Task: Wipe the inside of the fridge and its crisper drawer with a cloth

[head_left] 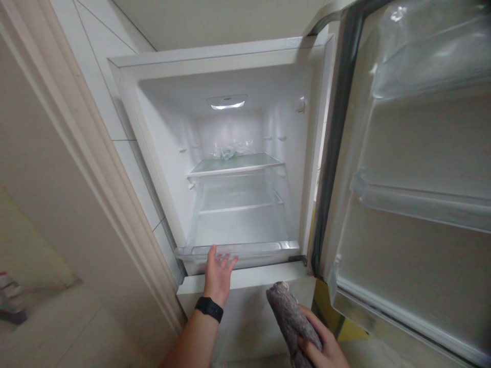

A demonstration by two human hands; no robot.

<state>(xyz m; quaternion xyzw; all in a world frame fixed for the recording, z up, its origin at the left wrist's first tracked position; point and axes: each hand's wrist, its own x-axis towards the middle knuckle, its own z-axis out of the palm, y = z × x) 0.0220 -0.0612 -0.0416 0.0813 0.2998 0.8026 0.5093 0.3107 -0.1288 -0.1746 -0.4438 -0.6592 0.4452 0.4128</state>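
My left hand (219, 278), with a black band on the wrist, is palm up at the front edge of a clear plastic drawer (264, 248) low in the refrigerator. Its thumb lies against the drawer front, and the fingertips show partly through the clear lip. A rolled or bunched grey cloth (289, 317) is gripped in my right hand (322, 340), lower right, in front of the lower cabinet front. Above the drawer, a glass shelf (238, 163) holds a crumpled clear plastic bag (232, 149) toward the back.
The refrigerator door (414, 153) stands open on the right, with clear door bins (425, 204). A lit lamp (227, 104) is at the compartment's top. Close on the left runs a door frame (95, 168) beside white wall tiles. A white lower front (253, 312) lies below the compartment.
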